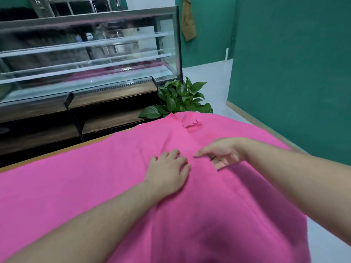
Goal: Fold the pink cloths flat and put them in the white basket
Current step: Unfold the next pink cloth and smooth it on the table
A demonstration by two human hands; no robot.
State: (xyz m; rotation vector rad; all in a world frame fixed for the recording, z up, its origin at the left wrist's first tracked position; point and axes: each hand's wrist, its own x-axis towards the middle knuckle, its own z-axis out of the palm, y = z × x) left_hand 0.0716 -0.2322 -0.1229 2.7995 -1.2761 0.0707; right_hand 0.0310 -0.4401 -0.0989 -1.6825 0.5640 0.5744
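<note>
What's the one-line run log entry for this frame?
stage: smoothing | left hand: flat on pink cloth | right hand: open, fingertips on cloth | cloth: spread on table, unfolded | white basket: not in view

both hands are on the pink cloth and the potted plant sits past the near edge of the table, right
Not quite. The left hand and right hand are on the pink cloth, but the plant sits past the far edge of the table, beside the glass display case. The head view shows it.
</note>
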